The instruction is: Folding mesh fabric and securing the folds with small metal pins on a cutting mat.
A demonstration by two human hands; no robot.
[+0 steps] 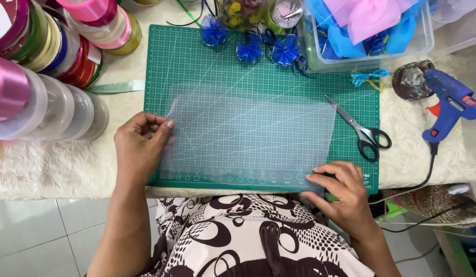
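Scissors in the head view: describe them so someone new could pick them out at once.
Start at the green cutting mat in the middle of the table. Near its right edge, beside the sheer sheet under both hands, lie the scissors, blades shut, tips pointing up-left. Their black loop handles and bare metal blades set them apart from the blue glue gun further right.

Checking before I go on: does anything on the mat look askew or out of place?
The sheer sheet lies slightly askew to the green cutting mat; its upper-left corner curls up by the left hand. The right hand pins its lower-right corner. The scissors lie closed beside it.
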